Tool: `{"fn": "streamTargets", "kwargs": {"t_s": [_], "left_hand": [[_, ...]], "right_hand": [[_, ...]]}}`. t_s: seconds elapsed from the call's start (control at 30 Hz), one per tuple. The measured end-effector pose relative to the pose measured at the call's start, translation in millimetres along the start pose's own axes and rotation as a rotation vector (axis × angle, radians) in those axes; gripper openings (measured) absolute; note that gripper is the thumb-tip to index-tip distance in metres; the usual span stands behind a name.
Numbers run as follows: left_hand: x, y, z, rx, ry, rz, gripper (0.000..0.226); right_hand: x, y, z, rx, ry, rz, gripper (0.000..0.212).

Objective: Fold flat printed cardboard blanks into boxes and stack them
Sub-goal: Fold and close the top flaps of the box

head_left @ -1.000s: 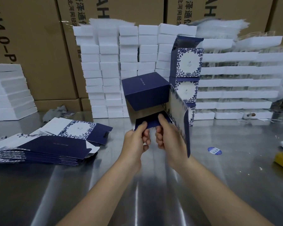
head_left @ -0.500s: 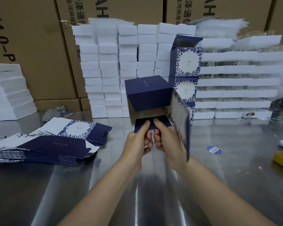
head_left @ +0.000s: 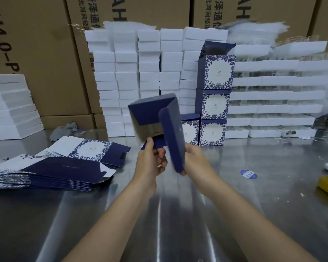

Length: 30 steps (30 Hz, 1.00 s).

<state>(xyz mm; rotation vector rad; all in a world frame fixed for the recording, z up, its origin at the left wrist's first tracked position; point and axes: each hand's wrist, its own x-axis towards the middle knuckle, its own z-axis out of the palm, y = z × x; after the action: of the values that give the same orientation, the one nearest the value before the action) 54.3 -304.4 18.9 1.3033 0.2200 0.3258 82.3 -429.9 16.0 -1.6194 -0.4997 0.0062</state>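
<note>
Fingers (head_left: 161, 155) of left hand (head_left: 150, 164) and right hand (head_left: 199, 161) grip the half-folded navy box (head_left: 150, 112), silvery inside showing.

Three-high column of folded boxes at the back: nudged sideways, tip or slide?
Probably tips: the column of folded boxes is three high on one box's footprint, and the top box sits slightly off-line. Likely very light, being hollow thin card, so a small nudge should move it. The table looks glossy, so the bottom box might skid first.
</note>
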Motion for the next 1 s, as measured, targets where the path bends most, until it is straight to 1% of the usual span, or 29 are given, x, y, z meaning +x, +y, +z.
{"fn": "streamTargets", "kwargs": {"t_s": [0.03,0.07,0.1,0.17,0.2,0.23,0.27,0.3,0.37,0.4,0.47,0.5,0.53,0.57,0.63,0.7,0.77,0.8,0.87,0.93,0.97,1.0], "left_hand": [[2.2,2.5,-3.3,0.022,0.020,-0.002,0.039],[4.5,5.3,-7.2,0.056,0.045,-0.002,0.039],[7.2,8.1,-11.1,0.102,0.066,0.007,0.042],[12.4,12.9,-18.8,0.245,0.089,0.055,0.051],[13.2,14.3,-22.2,0.325,0.094,0.084,0.054],[13.6,15.2,-25.2,0.393,0.099,0.108,0.057],[13.9,15.1,-28.1,0.448,0.104,0.132,0.058],[14.6,14.7,-30.4,0.496,0.112,0.158,0.058],[14.3,14.3,-32.9,0.603,0.129,0.229,0.051],[13.6,14.1,-33.3,0.659,0.134,0.283,0.051],[15.3,12.6,-34.6,0.704,0.156,0.420,0.062],[15.5,12.5,-34.9,0.675,0.167,0.485,0.066],[14.3,13.6,-34.6,0.601,0.171,0.531,0.067],[12.9,15.7,-33.5,0.499,0.168,0.548,0.065],[11.2,18.7,-31.0,0.318,0.157,0.542,0.053],[8.3,20.7,-29.3,0.265,0.164,0.579,0.041],[8.3,19.4,-28.7,0.288,0.151,0.616,0.041],[10.1,17.2,-29.1,0.312,0.124,0.613,0.044],[15.9,10.4,-32.0,0.431,0.078,0.591,0.048],[20.0,3.3,-34.7,0.616,0.080,0.564,0.049],[22.0,-0.4,-35.3,0.678,0.082,0.546,0.053],[24.6,-4.1,-35.6,0.713,0.087,0.536,0.054]], "right_hand": [[-0.4,-0.2,-2.4,-0.067,-0.010,0.011,0.017],[0.8,2.8,-6.1,-0.143,-0.009,0.020,0.028],[2.5,5.8,-10.4,-0.252,0.015,0.021,0.035],[6.5,13.2,-20.3,-0.519,0.144,-0.024,0.047],[6.9,16.2,-24.2,-0.633,0.215,-0.062,0.059],[7.3,19.4,-28.3,-0.680,0.271,-0.116,0.072],[8.4,22.8,-31.9,-0.656,0.313,-0.162,0.081],[11.6,27.0,-36.5,-0.585,0.340,-0.192,0.083],[14.6,34.0,-40.3,-0.432,0.338,-0.190,0.075],[14.7,33.1,-39.1,-0.425,0.340,-0.205,0.073],[16.1,28.2,-35.5,-0.544,0.360,-0.345,0.071],[16.7,26.2,-33.6,-0.575,0.357,-0.433,0.067],[16.8,22.6,-31.1,-0.564,0.346,-0.484,0.064],[16.1,19.5,-29.8,-0.524,0.338,-0.503,0.063],[14.6,14.2,-27.2,-0.421,0.350,-0.516,0.055],[10.1,10.0,-23.3,-0.332,0.393,-0.499,0.050],[7.6,5.7,-21.6,-0.255,0.408,-0.450,0.050],[6.9,5.7,-21.3,-0.262,0.398,-0.424,0.050],[7.5,12.1,-24.0,-0.389,0.346,-0.362,0.046],[10.1,21.1,-26.0,-0.496,0.290,-0.267,0.029],[11.1,24.3,-25.9,-0.511,0.281,-0.238,0.025],[12.0,26.8,-25.8,-0.523,0.286,-0.234,0.030]]}}
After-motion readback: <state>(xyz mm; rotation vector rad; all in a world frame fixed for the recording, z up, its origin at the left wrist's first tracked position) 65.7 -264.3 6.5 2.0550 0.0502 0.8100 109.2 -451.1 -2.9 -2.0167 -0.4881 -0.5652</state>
